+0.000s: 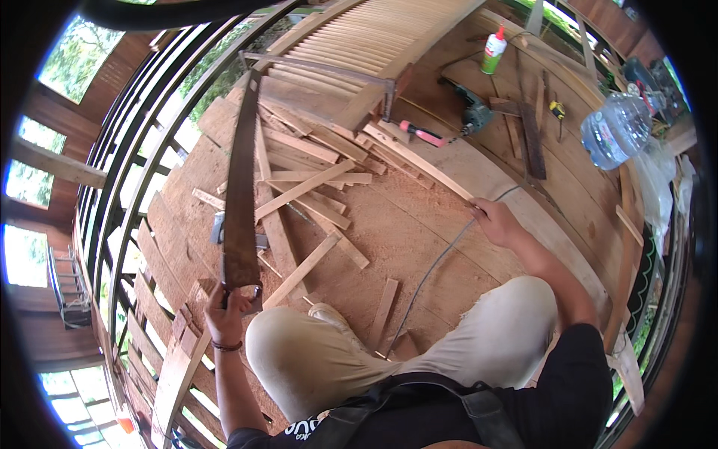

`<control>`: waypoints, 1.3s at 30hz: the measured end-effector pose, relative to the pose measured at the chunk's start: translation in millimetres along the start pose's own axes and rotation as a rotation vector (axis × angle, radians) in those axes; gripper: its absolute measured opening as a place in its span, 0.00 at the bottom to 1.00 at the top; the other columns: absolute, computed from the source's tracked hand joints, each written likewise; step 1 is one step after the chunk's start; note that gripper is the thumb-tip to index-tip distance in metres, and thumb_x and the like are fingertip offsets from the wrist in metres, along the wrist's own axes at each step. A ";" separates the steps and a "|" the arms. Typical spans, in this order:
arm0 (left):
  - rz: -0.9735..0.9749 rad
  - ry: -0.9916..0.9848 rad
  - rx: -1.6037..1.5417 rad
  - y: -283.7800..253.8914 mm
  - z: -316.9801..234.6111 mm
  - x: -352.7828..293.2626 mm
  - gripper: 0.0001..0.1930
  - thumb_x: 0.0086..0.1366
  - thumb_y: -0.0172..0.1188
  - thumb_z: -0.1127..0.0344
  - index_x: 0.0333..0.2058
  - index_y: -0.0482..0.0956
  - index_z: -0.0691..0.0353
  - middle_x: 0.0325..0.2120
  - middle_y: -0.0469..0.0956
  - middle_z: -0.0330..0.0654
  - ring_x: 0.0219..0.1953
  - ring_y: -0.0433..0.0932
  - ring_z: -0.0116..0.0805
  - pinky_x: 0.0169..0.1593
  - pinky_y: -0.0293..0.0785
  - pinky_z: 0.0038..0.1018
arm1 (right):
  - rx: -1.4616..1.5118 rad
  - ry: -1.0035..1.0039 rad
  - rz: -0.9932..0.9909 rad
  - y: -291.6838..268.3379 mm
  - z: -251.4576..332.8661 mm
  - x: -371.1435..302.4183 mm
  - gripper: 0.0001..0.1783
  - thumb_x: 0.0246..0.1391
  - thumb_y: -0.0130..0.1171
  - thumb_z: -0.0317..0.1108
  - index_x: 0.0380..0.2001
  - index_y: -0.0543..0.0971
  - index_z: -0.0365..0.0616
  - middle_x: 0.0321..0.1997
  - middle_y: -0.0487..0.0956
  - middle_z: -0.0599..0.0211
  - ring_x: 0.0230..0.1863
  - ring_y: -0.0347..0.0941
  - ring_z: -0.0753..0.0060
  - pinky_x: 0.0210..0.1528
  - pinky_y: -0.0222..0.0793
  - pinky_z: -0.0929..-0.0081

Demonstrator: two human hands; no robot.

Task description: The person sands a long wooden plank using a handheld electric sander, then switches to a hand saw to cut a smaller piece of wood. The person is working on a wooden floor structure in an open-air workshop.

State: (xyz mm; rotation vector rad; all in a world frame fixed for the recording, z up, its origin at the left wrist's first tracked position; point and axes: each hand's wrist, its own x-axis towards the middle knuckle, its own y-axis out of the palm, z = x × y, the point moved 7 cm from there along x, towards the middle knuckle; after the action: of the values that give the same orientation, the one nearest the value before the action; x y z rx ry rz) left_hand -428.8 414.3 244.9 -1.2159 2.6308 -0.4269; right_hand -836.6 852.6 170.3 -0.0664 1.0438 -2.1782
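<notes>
My left hand point(226, 310) is wrapped round the handle of a hand saw point(241, 179). The saw's long, brown-stained blade points away from me, above the floor and left of a heap of cut wood pieces point(303, 176). At the right, my right hand point(495, 223) grips the near end of a thin wooden strip point(430, 166). The strip's far end lies beside the slatted wooden panel point(340, 37). A red-handled tool point(422, 135) rests close to that end. My fingers partly hide the saw handle.
A green drill point(474, 112), a glue bottle point(493, 52) and a yellow tape measure point(556, 110) lie on the boards at the far right, with a large water bottle point(615, 133) beyond. A dark cable point(441, 254) crosses the sawdust-covered floor point(404, 221). Railings point(123, 161) run along the left.
</notes>
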 end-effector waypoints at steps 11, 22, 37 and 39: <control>0.249 0.418 -0.361 153.5 -217.1 83.1 0.11 0.78 0.49 0.66 0.43 0.75 0.68 0.18 0.65 0.35 0.22 0.69 0.27 0.43 0.80 0.33 | 0.730 -0.160 -0.961 -246.0 68.3 -100.7 0.12 0.71 0.54 0.37 0.48 0.77 0.41 0.24 0.74 0.72 0.20 0.66 0.79 0.23 0.60 0.77; 0.776 0.375 -0.568 385.5 -309.5 33.6 0.08 0.77 0.54 0.65 0.43 0.77 0.65 0.19 0.70 0.36 0.25 0.75 0.31 0.46 0.83 0.39 | 1.459 0.303 -0.580 21.1 -116.1 -26.8 0.13 0.72 0.49 0.35 0.50 0.63 0.39 0.41 0.79 0.51 0.38 0.84 0.55 0.41 0.87 0.57; 0.887 -0.095 -0.419 620.9 -175.5 -84.4 0.09 0.76 0.56 0.65 0.42 0.77 0.67 0.22 0.72 0.36 0.26 0.74 0.27 0.41 0.82 0.32 | -0.037 -0.159 -1.023 -72.1 -100.9 -192.5 0.30 0.48 0.71 0.31 0.55 0.73 0.37 0.52 0.76 0.49 0.50 0.76 0.49 0.49 0.74 0.54; 0.889 -0.121 -0.476 641.3 -178.7 -115.5 0.10 0.76 0.55 0.65 0.45 0.77 0.67 0.25 0.74 0.35 0.27 0.75 0.24 0.41 0.81 0.28 | -0.218 -0.180 -0.969 -101.7 -88.8 -189.3 0.33 0.47 0.70 0.30 0.57 0.72 0.39 0.56 0.75 0.52 0.55 0.72 0.48 0.51 0.72 0.52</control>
State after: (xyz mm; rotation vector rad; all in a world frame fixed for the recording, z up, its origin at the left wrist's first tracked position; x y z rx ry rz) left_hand -863.5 929.5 198.1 -0.0383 2.8859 0.4283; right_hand -783.1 1071.5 227.7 -1.0363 1.2935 -2.7824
